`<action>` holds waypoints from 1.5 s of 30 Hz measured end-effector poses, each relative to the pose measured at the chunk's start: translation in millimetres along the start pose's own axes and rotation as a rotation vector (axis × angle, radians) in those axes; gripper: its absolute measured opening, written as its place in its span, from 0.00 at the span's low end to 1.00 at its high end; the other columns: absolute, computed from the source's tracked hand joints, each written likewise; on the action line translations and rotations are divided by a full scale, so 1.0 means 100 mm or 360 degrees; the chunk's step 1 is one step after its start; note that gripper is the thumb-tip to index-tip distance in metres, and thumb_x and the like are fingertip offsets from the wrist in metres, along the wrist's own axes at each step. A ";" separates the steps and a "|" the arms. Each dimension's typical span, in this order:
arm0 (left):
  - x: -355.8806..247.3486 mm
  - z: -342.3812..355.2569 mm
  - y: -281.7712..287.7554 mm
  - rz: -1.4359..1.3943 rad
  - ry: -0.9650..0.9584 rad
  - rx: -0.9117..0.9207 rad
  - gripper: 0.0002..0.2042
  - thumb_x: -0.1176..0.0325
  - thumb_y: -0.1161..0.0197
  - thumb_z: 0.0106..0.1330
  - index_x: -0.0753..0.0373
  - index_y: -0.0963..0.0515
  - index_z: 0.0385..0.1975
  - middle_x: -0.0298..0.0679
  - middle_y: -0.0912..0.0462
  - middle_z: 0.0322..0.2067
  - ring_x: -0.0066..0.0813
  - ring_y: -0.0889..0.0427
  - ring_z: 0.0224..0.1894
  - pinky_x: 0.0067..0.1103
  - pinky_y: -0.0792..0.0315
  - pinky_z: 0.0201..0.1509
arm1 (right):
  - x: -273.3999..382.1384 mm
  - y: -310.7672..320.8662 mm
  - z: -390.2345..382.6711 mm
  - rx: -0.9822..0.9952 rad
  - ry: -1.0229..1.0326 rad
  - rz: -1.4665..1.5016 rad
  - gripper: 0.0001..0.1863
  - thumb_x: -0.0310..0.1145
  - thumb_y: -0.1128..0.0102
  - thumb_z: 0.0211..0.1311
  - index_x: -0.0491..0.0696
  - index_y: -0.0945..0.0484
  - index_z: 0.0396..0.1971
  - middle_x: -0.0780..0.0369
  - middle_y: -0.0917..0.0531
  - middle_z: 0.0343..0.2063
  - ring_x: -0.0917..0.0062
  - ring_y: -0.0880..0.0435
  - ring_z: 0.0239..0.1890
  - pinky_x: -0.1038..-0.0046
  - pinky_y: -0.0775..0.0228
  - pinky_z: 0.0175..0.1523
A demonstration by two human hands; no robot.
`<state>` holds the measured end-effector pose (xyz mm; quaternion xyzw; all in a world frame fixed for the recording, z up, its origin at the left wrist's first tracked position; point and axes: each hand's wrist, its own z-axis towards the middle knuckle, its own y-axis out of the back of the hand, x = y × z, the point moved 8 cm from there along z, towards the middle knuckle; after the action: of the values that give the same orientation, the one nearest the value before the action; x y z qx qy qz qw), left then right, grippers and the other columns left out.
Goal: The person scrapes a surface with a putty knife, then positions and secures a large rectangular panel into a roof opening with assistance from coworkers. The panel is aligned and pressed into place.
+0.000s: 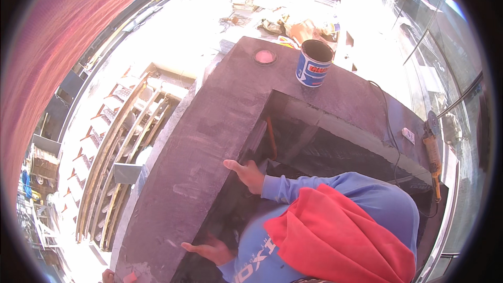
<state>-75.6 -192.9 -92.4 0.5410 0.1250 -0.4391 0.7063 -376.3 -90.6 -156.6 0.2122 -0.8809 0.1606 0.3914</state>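
My right hand (250,175), at the end of a blue sleeve (285,189), is by the inner edge of a dark purplish-grey slab (204,126). One digit stretches out to the left; its other fingers are partly hidden. Nearer and further left, my left hand (212,251) sits over the same edge, digits spread apart. Neither hand shows anything in its grasp. Whether they touch the slab I cannot tell. Between and beyond them is the dark rectangular recess (293,152), with a thin orange-brown rod (271,136) inside. A red cloth (335,230) hangs over my blue top.
A blue-and-white can (314,68) and a round lid with pink contents (264,57) stand on the far slab. At right lie an orange angle grinder (432,157), its cable (390,120) and a small white packet (408,135). Someone's fingers (108,276) show beside a pink piece (130,278).
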 end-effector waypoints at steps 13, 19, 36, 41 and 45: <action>0.10 -0.04 -0.03 -0.0142 0.0053 0.0083 0.44 0.73 0.39 0.70 0.79 0.62 0.76 0.71 0.49 0.74 0.63 0.46 0.78 0.41 0.51 0.81 | 0.12 0.03 -0.13 -0.0072 0.0113 0.0157 0.53 0.68 0.24 0.50 0.28 0.27 0.52 0.57 0.21 0.40 0.76 0.22 0.39 0.69 0.27 0.42; 0.20 -0.05 -0.05 -0.0224 0.0094 0.0070 0.45 0.75 0.37 0.67 0.77 0.61 0.77 0.68 0.48 0.74 0.60 0.46 0.78 0.39 0.52 0.81 | 0.14 0.03 -0.13 -0.0007 0.0142 0.0134 0.44 0.65 0.24 0.53 0.33 0.22 0.42 0.62 0.22 0.32 0.79 0.25 0.31 0.68 0.32 0.33; 0.04 -0.01 0.00 -0.0167 0.0011 0.0040 0.44 0.75 0.37 0.66 0.77 0.60 0.76 0.67 0.46 0.72 0.58 0.44 0.77 0.39 0.52 0.81 | 0.17 0.02 -0.14 -0.0127 0.0324 0.0336 0.31 0.61 0.23 0.56 0.44 0.21 0.27 0.70 0.25 0.24 0.84 0.28 0.26 0.70 0.36 0.29; 0.02 -0.01 0.00 -0.0248 0.0016 0.0052 0.43 0.75 0.37 0.70 0.78 0.60 0.76 0.68 0.43 0.71 0.60 0.40 0.74 0.41 0.48 0.80 | 0.22 -0.01 -0.20 -0.0096 0.0317 0.0350 0.28 0.58 0.23 0.58 0.45 0.21 0.28 0.69 0.24 0.25 0.84 0.27 0.27 0.70 0.35 0.31; 0.12 -0.05 -0.08 -0.0783 0.0221 0.0043 0.43 0.74 0.36 0.71 0.73 0.59 0.78 0.61 0.40 0.69 0.53 0.37 0.72 0.38 0.45 0.78 | 0.23 0.01 -0.22 -0.0109 0.0250 0.0338 0.28 0.58 0.24 0.58 0.44 0.21 0.29 0.69 0.24 0.27 0.83 0.27 0.29 0.70 0.32 0.34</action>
<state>-73.2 -194.6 -107.1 0.5325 0.2951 -0.5613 0.5606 -377.1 -85.4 -125.7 0.0910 -0.8700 0.1871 0.4469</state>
